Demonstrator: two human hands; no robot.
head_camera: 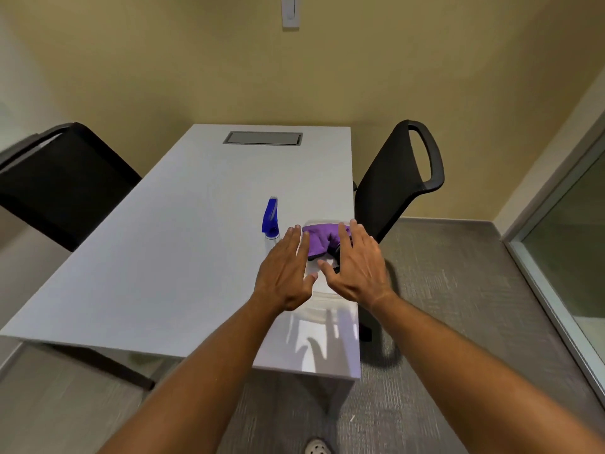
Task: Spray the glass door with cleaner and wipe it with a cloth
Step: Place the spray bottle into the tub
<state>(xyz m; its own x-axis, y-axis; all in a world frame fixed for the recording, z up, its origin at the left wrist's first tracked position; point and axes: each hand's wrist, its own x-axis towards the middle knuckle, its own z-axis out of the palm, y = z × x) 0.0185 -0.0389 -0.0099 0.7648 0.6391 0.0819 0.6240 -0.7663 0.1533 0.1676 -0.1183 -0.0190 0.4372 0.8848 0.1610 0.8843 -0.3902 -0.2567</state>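
A spray bottle (271,220) with a blue trigger head and clear body stands on the white table (163,257). Right of it lies a crumpled purple cloth (319,239) near the table's right edge. My left hand (285,271) hovers palm down over the table, fingers spread, just right of the bottle's base and partly hiding it. My right hand (357,265) hovers palm down over the near right part of the cloth, fingers apart. Neither hand holds anything. The glass door (569,244) with a pale metal frame is at the far right edge.
A black mesh office chair (396,178) stands right of the table, close to the cloth. Another black chair (62,185) stands at the left. A grey cable hatch (263,138) is set in the table's far end. Grey carpet (458,290) lies between table and door.
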